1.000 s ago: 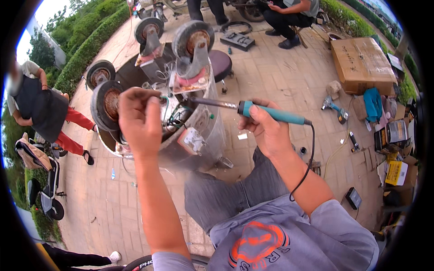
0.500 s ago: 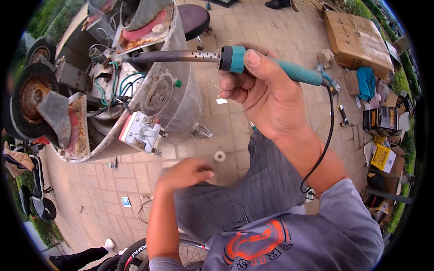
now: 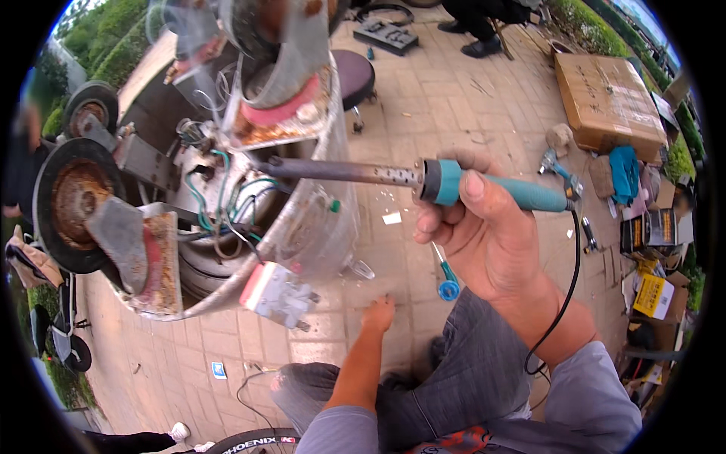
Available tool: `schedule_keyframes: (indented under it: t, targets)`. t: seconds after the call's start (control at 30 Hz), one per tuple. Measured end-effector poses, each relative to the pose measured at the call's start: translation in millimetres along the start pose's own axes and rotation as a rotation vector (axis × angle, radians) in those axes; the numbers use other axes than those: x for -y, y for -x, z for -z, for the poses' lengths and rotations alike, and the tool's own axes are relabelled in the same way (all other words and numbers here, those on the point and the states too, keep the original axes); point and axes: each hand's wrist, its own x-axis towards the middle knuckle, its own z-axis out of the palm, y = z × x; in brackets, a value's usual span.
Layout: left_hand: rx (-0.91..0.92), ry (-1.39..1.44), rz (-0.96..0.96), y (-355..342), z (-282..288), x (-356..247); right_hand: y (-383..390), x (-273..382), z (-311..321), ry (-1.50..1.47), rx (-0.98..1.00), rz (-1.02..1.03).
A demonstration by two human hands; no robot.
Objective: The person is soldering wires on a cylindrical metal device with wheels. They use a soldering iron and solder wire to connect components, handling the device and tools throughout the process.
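Observation:
My right hand (image 3: 491, 227) is wrapped round the teal handle of a soldering iron (image 3: 363, 171), raised and pointing left. Its dark tip reaches over the rim of an upturned metal drum-shaped machine (image 3: 265, 227) with rusty castors, seemingly apart from the green wires (image 3: 203, 197) inside. From the machine's near rim hangs a white and metal switch-like part (image 3: 278, 293) on wires. Low at the floor, my left hand (image 3: 380, 312) has its fingers curled together; what they hold, if anything, is hidden. Right of it lies a screwdriver (image 3: 448, 284) with a blue-teal handle.
A purple round stool (image 3: 355, 79) stands behind the machine. At the far right are a big cardboard box (image 3: 609, 102), a blue-handled tool (image 3: 558, 168) and a pile of small boxes (image 3: 652, 291). The iron's black cord (image 3: 569, 291) loops beside my right forearm.
My left hand has gone from above my lap down and forward to the floor, where a pale round ring lay and no longer shows. The view has shifted; the iron stays in my right hand.

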Motion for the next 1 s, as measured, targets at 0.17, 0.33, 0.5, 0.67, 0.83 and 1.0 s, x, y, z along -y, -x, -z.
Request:
schedule_keyframes:
  t: [0.17, 0.33, 0.5, 0.67, 0.83, 1.0]
  targets:
    - [0.016, 0.025, -0.035, 2, 28, 0, -1, -2, 0, 0.001, 0.014, -0.011]
    - [-0.072, 0.231, -0.035, 69, 142, -39, -3, -5, 0, -0.013, 0.015, -0.012]
    - [-0.193, 0.662, -0.276, 242, 268, -59, -5, -7, 6, -0.047, 0.016, -0.042]
    - [-0.657, 1.033, -0.535, 344, 312, -53, -2, -8, 3, -0.06, -0.011, -0.042]
    - [-1.124, 1.159, -0.455, 345, 390, -81, 1, -8, 8, -0.05, 0.006, -0.026]
    - [-1.19, 1.069, -0.473, 293, 438, -73, 0, -7, 4, -0.051, -0.021, -0.036]
